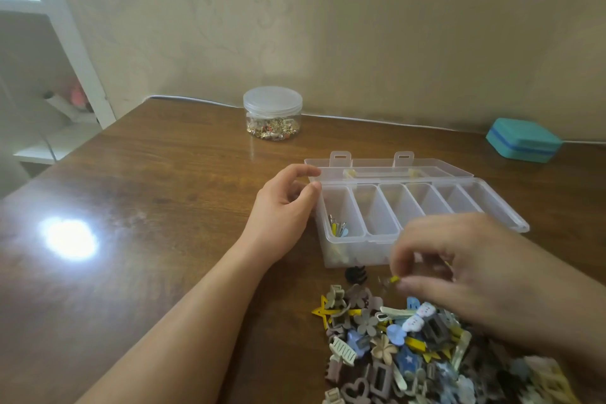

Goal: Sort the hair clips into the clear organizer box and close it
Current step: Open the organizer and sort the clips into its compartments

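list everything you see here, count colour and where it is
organizer box: one, clear, lid open, centre right of the table, a few clips in its leftmost compartment
hair clips pile: many, mixed blue, yellow, brown, cream, near edge of the table in front of the box
black clip: one, between the pile and the box
jar: one, clear, lidded, holding small gold-toned bits, far side of the table
case: one, teal, closed, far right of the table
table: one, brown wood
shelf: one, white, at left
left hand: at the box's left end, fingers curled by its corner
right hand: blurred, above the pile, pinching a small yellow clip
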Action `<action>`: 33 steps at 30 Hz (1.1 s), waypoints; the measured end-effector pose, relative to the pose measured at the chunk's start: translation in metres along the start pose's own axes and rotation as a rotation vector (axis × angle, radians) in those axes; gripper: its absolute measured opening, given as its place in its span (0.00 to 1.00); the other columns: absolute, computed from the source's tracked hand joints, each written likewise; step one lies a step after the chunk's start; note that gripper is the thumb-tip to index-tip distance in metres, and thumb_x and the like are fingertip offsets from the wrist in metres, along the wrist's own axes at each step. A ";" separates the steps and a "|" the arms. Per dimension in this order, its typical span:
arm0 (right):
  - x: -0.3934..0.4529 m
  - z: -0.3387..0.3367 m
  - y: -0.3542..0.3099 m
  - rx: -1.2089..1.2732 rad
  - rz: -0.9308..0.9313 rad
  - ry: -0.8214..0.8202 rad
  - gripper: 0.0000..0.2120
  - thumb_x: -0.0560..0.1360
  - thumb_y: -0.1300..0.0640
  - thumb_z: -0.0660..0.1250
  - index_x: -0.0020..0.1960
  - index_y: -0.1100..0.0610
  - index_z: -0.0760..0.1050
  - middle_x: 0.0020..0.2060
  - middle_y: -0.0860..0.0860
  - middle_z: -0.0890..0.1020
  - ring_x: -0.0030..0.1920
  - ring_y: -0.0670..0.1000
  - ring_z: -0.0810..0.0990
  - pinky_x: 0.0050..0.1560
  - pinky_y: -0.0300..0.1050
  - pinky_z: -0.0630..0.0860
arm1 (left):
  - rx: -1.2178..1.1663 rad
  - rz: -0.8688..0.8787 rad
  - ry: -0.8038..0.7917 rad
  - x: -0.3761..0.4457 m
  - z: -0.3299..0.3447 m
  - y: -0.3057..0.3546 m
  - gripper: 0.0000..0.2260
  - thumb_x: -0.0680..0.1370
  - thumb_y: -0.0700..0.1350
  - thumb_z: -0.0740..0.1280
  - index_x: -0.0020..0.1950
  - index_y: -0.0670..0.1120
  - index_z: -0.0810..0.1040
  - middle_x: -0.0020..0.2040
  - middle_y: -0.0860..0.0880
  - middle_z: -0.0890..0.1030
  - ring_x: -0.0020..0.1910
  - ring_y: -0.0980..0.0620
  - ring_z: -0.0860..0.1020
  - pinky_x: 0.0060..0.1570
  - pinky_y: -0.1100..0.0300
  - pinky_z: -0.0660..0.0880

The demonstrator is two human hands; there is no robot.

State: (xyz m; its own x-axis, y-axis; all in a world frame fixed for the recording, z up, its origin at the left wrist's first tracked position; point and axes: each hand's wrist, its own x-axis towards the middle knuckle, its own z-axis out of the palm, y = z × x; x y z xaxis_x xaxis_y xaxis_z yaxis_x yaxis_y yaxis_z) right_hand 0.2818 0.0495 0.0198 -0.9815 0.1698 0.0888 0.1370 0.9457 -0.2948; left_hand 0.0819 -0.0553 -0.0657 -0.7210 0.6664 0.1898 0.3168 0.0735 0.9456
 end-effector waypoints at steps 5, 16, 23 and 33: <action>0.026 0.024 0.000 0.379 0.035 0.509 0.08 0.70 0.56 0.73 0.45 0.45 0.78 0.40 0.43 0.81 0.37 0.43 0.79 0.32 0.29 0.72 | -0.007 -0.004 -0.002 0.000 0.000 -0.001 0.09 0.82 0.47 0.62 0.61 0.53 0.77 0.44 0.46 0.85 0.48 0.48 0.83 0.45 0.59 0.78; 0.034 0.033 0.005 0.193 0.042 0.524 0.03 0.71 0.53 0.71 0.43 0.46 0.82 0.40 0.36 0.81 0.46 0.41 0.78 0.47 0.36 0.73 | 0.001 -0.001 0.008 0.001 0.000 0.000 0.09 0.82 0.48 0.63 0.62 0.53 0.77 0.45 0.46 0.85 0.47 0.45 0.83 0.52 0.45 0.79; 0.004 0.012 -0.007 -0.062 -0.085 -0.192 0.07 0.73 0.46 0.68 0.51 0.37 0.77 0.41 0.30 0.79 0.45 0.31 0.74 0.39 0.30 0.71 | 0.004 -0.004 0.013 0.000 0.001 0.000 0.09 0.82 0.47 0.62 0.61 0.53 0.77 0.46 0.42 0.85 0.48 0.41 0.83 0.52 0.42 0.78; 0.005 0.018 -0.006 -0.164 0.018 -0.225 0.08 0.73 0.44 0.67 0.51 0.40 0.71 0.45 0.36 0.80 0.46 0.38 0.77 0.48 0.40 0.76 | 0.013 -0.009 0.012 0.000 0.000 0.001 0.10 0.82 0.48 0.62 0.62 0.53 0.78 0.47 0.46 0.86 0.49 0.47 0.83 0.51 0.47 0.79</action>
State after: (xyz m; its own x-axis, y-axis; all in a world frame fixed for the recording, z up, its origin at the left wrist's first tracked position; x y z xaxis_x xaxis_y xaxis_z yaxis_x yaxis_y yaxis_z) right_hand 0.2741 0.0393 0.0054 -0.9812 0.1389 -0.1339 0.1569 0.9784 -0.1343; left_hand 0.0825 -0.0554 -0.0650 -0.7314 0.6566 0.1841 0.3178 0.0893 0.9439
